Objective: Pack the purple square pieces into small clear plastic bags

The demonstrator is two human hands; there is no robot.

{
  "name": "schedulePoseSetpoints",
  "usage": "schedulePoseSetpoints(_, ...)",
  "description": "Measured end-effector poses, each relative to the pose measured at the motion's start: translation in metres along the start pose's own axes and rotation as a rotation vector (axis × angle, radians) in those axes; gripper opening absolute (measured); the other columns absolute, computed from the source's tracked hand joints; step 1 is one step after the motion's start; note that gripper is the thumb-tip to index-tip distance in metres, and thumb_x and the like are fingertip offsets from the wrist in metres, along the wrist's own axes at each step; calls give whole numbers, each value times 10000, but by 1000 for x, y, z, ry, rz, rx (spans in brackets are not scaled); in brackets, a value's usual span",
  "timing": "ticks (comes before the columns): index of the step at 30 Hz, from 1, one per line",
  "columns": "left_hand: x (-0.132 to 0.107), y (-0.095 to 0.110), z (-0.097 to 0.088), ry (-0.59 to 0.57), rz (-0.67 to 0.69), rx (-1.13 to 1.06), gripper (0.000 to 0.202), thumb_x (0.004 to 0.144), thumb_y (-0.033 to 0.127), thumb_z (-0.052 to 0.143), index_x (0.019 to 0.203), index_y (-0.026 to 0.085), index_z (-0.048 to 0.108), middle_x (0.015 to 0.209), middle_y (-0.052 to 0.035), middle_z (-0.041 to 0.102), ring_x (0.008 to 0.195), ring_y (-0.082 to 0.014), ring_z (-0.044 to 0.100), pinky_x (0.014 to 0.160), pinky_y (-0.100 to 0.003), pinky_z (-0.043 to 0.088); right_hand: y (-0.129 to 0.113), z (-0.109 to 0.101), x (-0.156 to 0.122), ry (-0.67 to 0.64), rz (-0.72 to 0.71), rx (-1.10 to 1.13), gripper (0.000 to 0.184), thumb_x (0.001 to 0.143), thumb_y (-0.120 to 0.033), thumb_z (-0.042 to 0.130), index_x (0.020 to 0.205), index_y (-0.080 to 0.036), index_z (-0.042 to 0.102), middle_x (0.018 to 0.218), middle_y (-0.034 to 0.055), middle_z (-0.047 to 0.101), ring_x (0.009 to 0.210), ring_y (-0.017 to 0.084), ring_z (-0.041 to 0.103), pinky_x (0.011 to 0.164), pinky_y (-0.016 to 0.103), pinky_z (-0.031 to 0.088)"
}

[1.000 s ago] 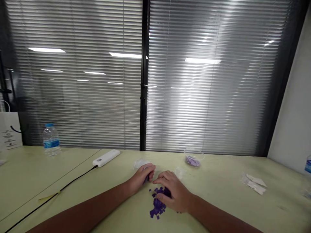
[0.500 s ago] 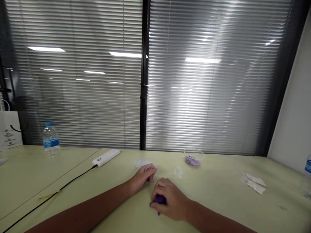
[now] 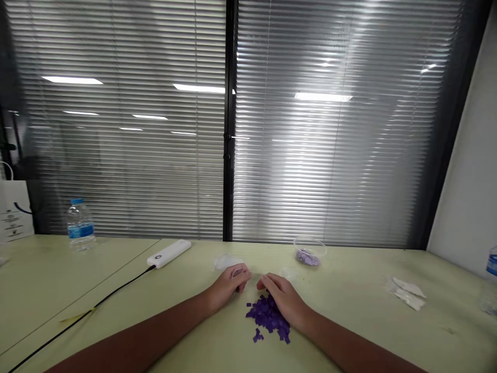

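Observation:
A heap of small, flat purple pieces (image 3: 267,313) lies on the table between my forearms, with a few loose bits at its near edge. My right hand (image 3: 283,298) rests along the heap's far right side. Its fingers are loosely bent and point left, holding nothing that I can see. Just left of it, my left hand (image 3: 230,281) is closed, with a pale, clear-looking edge showing at its fingers; what it grips is mostly hidden. Behind the left hand lies a clear plastic piece (image 3: 224,260). Another clear crumpled plastic piece (image 3: 288,273) sits behind the right hand.
A clear round container (image 3: 309,247) with pale purple contents stands toward the back. A white power bank (image 3: 170,254) with a black cable (image 3: 120,286) lies left. White packets (image 3: 407,293) lie right. Water bottles (image 3: 81,226) stand at both sides, with a paper bag (image 3: 15,210) far left.
My right hand has moved up and away from over the purple pieces, uncovering the spread heap. My left hand has stayed nearly in place.

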State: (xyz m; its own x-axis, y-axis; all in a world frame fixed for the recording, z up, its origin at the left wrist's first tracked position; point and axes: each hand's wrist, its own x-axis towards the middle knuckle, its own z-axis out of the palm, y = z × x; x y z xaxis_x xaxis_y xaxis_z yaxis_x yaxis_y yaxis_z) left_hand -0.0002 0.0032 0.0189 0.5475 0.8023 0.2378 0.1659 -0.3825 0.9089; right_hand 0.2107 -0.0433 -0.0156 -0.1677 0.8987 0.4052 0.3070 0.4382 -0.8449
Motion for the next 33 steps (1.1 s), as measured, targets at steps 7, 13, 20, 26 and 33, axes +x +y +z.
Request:
schedulePoseSetpoints(7, -1, 3, 1, 19, -6, -15, 435, 926, 544, 627, 667, 217, 503, 638, 31, 498, 661, -181, 486, 704, -294, 406, -23, -9, -10, -368, -73, 207, 490, 1032, -625, 533, 1092, -213, 792, 1089, 72, 777, 1058, 260, 713, 971, 386, 543)
schedulePoseSetpoints(13, 0, -1, 3, 27, -1, -38, 441, 922, 553, 632, 672, 213, 504, 633, 36, 475, 641, -169, 454, 669, -288, 382, -27, -3, -23, -409, -470, -180, 567, 762, -573, 874, 1242, -309, 728, 1248, 62, 724, 1181, 298, 659, 1102, 447, 453)
schedulePoseSetpoints(20, 2, -5, 1, 21, 12, -43, 447, 921, 551, 649, 670, 211, 501, 641, 35, 488, 653, -171, 461, 701, -290, 384, -15, 7, -16, -286, -523, -423, 308, 884, -405, 797, 1157, -286, 717, 1129, 47, 736, 1074, 257, 676, 990, 395, 480)
schedulePoseSetpoints(26, 2, -7, 1, 21, 16, -34, 445, 929, 549, 648, 677, 215, 497, 638, 42, 480, 651, -172, 458, 705, -287, 384, -4, 3, -5, -179, -427, -436, 67, 860, -213, 767, 909, -240, 731, 918, 26, 712, 922, 230, 659, 870, 355, 486)
schedulePoseSetpoints(33, 1, -5, 0, 9, -1, -31, 421, 946, 507, 640, 677, 212, 508, 635, 42, 489, 659, -176, 467, 713, -288, 378, -5, -8, 1, -95, -152, -162, 270, 1008, -413, 596, 897, -220, 747, 950, 53, 732, 951, 237, 655, 904, 360, 488)
